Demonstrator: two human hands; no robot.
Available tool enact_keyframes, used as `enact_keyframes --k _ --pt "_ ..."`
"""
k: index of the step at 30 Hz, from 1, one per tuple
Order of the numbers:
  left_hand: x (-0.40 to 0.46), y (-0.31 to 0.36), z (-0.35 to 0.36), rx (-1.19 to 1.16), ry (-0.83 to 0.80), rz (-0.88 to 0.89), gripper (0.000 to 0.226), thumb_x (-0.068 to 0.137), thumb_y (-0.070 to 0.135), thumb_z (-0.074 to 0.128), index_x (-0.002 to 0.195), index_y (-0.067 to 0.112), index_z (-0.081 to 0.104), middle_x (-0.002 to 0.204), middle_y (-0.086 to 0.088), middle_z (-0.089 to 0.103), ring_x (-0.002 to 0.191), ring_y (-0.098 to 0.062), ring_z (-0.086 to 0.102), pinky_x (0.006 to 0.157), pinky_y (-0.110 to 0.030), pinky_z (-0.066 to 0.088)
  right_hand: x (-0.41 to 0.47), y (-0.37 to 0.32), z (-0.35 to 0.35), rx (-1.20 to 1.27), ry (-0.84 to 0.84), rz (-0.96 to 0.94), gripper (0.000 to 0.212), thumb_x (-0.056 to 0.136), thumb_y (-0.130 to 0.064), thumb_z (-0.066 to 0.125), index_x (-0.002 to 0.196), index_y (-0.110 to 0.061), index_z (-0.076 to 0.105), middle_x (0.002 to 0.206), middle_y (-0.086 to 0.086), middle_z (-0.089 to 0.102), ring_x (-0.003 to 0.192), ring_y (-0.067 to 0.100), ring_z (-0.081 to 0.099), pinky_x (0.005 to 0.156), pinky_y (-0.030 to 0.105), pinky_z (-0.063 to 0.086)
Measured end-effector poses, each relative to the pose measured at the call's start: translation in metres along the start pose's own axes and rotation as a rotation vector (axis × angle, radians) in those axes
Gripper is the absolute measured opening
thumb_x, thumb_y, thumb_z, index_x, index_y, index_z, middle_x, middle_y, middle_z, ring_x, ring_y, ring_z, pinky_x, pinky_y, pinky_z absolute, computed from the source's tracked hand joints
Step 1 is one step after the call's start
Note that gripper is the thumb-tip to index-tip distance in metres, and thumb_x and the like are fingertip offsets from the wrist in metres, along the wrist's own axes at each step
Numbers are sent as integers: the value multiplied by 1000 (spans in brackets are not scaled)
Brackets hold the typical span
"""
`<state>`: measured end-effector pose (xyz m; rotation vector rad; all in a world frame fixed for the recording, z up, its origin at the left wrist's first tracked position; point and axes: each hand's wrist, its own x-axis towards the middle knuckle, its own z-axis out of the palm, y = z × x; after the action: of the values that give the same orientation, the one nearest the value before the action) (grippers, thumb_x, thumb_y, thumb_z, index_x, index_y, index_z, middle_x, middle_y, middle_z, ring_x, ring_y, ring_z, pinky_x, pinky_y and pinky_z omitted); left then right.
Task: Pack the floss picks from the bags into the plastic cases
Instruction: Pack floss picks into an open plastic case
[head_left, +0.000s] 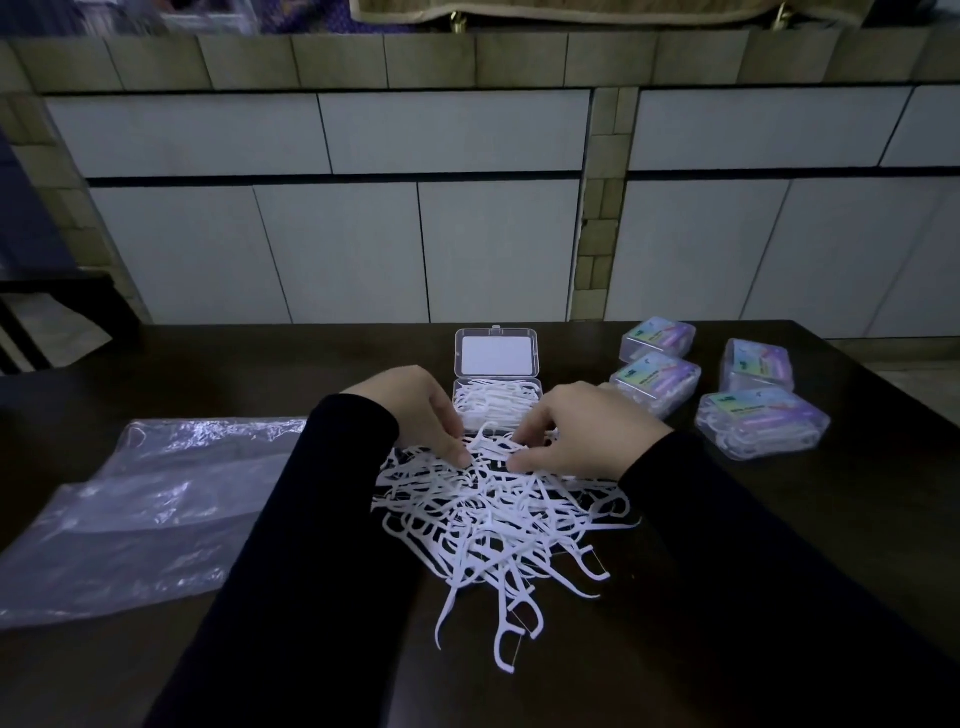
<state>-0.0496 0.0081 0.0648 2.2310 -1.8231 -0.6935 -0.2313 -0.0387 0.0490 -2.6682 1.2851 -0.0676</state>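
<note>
From the head camera, a loose heap of white floss picks (498, 509) lies on the dark worktop (779, 519) at centre frame. Both hands are at its far edge. The left hand (415, 410) has its fingers curled down onto the picks. The right hand (576, 431) is bent inward, fingertips pinching at a few picks. How many either hand actually holds, I cannot tell.

Just above the hands in the frame sits the open case (497, 402), lid up and partly filled. It lies between the two hands, about equally near each. The picks already in it run roughly left to right, so gathered picks likely need that alignment.

Four closed cases (727, 395) stand at right, and empty bags (145, 499) lie at left.
</note>
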Motion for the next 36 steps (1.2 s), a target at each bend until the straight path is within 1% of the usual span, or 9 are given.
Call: enact_keyframes --k 4,9,12,15,22,27,30,33,36 --pt "0 1 2 2 34 16 19 70 35 83 86 27 77 83 12 71 83 -11 66 64 -20 49 1 0 3 -55 30 -6 23 90 -48 60 104 -31 68 96 -11 64 90 10 55 103 39 35" --pt "-1 1 3 11 47 41 7 76 33 78 80 27 76 79 11 70 81 -15 67 60 -20 49 2 7 4 -44 47 -20 15 91 -46 58 92 -31 61 93 -11 62 89 12 54 102 39 35" --pt "-2 1 2 -37 74 77 6 78 30 76 75 26 75 68 15 68 63 -7 61 51 -18 46 2 11 1 12 77 -10 14 90 -46 60 87 -33 60 93 -11 64 89 11 56 101 37 35" --pt "-2 -2 -1 -134 131 117 7 77 27 77 71 23 75 62 13 68 57 -5 58 55 -21 49 0 16 -6 85 159 -7 13 87 -45 64 84 -32 63 88 -13 66 86 11 58 98 35 38" --pt "4 -4 1 -397 346 305 10 83 19 73 74 18 69 62 9 64 48 2 49 51 -10 39 3 31 -3 377 412 -128 16 79 -36 70 65 -39 63 71 -20 64 78 6 59 92 52 43" --pt "14 -9 6 -402 471 323 12 88 19 67 76 21 65 65 9 61 49 3 46 55 -13 38 13 36 7 502 557 -130 18 82 -36 70 68 -44 63 70 -28 64 72 0 54 87 45 44" --pt "18 -7 9 -428 598 332 11 89 18 64 78 21 63 65 11 61 48 4 47 55 -14 38 18 36 7 429 636 -120 10 86 -36 67 77 -40 68 78 -26 65 85 6 59 93 49 42" --pt "19 -2 13 -437 682 329 8 91 18 63 83 18 63 65 11 58 47 3 48 52 -15 40 23 36 11 228 574 -26 12 89 -45 61 91 -38 71 97 -21 67 98 7 52 99 40 29" --pt "20 0 16 -445 712 314 9 90 19 63 82 20 62 65 12 58 49 1 48 53 -18 41 27 34 20 191 481 43 14 89 -49 59 93 -41 70 100 -20 64 102 8 49 96 39 26"
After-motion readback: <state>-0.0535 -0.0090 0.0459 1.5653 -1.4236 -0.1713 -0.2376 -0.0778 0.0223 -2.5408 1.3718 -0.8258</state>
